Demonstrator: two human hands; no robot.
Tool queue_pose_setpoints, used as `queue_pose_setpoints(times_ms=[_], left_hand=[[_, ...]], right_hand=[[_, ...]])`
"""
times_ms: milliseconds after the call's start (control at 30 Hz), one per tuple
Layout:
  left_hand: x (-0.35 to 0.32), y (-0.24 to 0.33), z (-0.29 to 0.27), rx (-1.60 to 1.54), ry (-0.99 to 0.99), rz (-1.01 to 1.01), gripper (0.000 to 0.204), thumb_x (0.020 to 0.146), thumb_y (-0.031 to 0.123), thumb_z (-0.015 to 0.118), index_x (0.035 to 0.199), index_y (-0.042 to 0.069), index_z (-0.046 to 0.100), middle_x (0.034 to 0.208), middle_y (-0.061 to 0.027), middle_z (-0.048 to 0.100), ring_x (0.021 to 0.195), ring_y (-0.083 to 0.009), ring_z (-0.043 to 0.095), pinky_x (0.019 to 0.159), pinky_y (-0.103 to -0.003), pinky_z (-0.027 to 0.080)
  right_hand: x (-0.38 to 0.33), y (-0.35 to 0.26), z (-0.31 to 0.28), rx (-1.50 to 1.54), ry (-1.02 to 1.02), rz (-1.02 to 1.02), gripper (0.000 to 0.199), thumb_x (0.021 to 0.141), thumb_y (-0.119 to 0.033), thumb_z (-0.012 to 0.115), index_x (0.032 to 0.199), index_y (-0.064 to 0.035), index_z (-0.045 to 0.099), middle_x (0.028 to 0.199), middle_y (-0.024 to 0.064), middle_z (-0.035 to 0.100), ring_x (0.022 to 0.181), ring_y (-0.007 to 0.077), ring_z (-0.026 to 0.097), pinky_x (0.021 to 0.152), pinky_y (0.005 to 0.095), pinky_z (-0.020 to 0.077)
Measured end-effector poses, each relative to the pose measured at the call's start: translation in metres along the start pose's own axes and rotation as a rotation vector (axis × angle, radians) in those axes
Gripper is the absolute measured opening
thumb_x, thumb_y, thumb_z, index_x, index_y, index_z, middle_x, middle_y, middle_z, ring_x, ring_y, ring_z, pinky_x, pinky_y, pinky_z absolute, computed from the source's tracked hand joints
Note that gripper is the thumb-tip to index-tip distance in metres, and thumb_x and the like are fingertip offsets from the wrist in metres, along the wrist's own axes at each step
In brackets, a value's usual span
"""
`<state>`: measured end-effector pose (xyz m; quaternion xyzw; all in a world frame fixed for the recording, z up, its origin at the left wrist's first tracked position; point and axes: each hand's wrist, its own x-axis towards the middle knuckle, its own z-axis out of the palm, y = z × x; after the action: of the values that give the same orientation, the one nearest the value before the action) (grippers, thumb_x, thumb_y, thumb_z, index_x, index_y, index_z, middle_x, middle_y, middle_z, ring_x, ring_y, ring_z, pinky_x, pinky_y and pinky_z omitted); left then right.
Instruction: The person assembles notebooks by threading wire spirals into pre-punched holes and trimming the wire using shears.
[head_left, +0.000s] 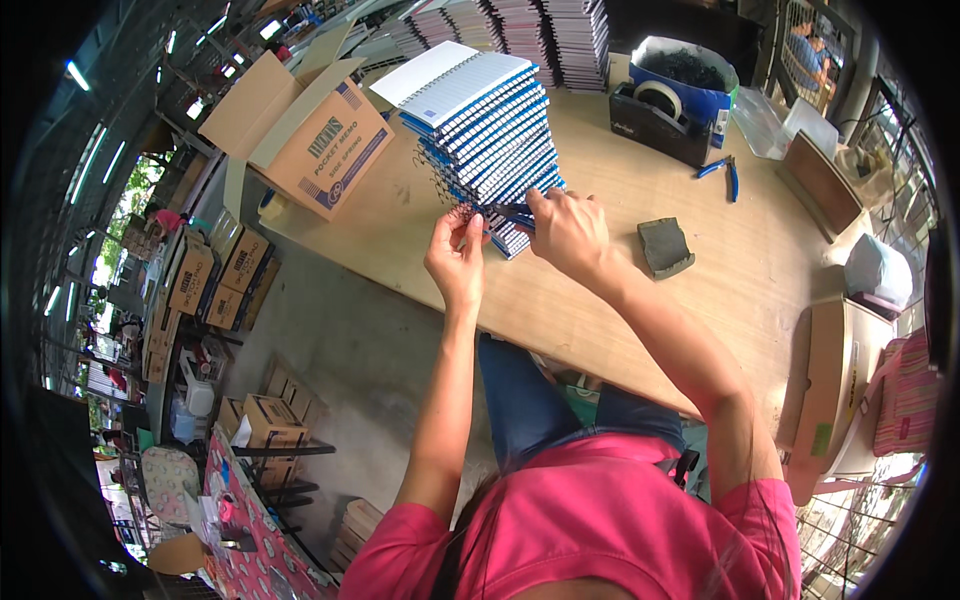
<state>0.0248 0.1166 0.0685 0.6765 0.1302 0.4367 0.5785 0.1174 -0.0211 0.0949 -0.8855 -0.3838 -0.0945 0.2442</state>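
Note:
A tall, slightly fanned stack of spiral notebooks [490, 130] with blue covers stands in front of me. The top one lies open on lined white pages. My right hand [570, 232] is closed around blue-handled pliers [515, 214], whose jaws reach in to the lower part of the stack. Just left of them, my left hand [458, 260] pinches at the end of a spiral wire [459, 212] near the notebooks' edge. Loose wire coils stick out on the stack's left side. The exact contact at my left fingertips is too small to make out.
An open cardboard box [325, 150] sits left of the stack. At the back right are a black holder [660, 128] with a tape roll and a blue tub [690, 72]. Other blue-handled pliers [733, 178] and a dark grey block [665, 248] lie on the wooden table [600, 310].

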Motion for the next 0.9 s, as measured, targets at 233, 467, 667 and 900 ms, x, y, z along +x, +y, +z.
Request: queue_pose_setpoints(times_ms=[233, 467, 667, 900], left_hand=[[0.000, 0.000, -0.003, 0.025, 0.001, -0.001, 0.015, 0.095, 0.003, 0.063, 0.107, -0.006, 0.061, 0.096, -0.0086, 0.067, 0.084, -0.0141, 0.067, 0.075, -0.029, 0.060], [0.001, 0.007, -0.002, 0.035, -0.030, 0.020, 0.020, 0.096, 0.003, 0.062, 0.114, -0.006, 0.060, 0.098, -0.0092, 0.067, 0.085, -0.0144, 0.067, 0.076, -0.029, 0.060], [0.003, 0.004, -0.002, 0.052, -0.030, 0.061, 0.019, 0.095, 0.004, 0.063, 0.112, -0.005, 0.062, 0.098, -0.0079, 0.068, 0.082, -0.0126, 0.066, 0.072, -0.027, 0.059], [0.006, 0.005, -0.012, 0.015, -0.024, 0.032, 0.020, 0.096, 0.005, 0.063, 0.112, -0.005, 0.059, 0.098, -0.0088, 0.067, 0.084, -0.0142, 0.067, 0.074, -0.028, 0.059]], right_hand=[[-0.011, -0.003, -0.011, -0.058, 0.171, -0.041, 0.044, 0.076, -0.038, 0.079, 0.105, -0.0081, 0.064, 0.107, 0.0109, 0.063, 0.094, 0.0312, 0.064, 0.075, 0.0493, 0.0494], [-0.009, -0.007, -0.013, -0.032, 0.225, -0.078, 0.042, 0.076, -0.036, 0.078, 0.103, -0.0062, 0.063, 0.104, 0.0123, 0.062, 0.095, 0.0322, 0.064, 0.072, 0.0534, 0.0514], [0.001, -0.003, -0.002, -0.052, 0.158, -0.082, 0.035, 0.077, -0.033, 0.077, 0.097, -0.0067, 0.065, 0.095, 0.0113, 0.065, 0.085, 0.0303, 0.068, 0.062, 0.0468, 0.0524], [-0.007, -0.003, -0.021, -0.016, 0.214, -0.049, 0.040, 0.076, -0.037, 0.078, 0.099, -0.0073, 0.064, 0.099, 0.0084, 0.065, 0.088, 0.0301, 0.067, 0.065, 0.0492, 0.0515]])
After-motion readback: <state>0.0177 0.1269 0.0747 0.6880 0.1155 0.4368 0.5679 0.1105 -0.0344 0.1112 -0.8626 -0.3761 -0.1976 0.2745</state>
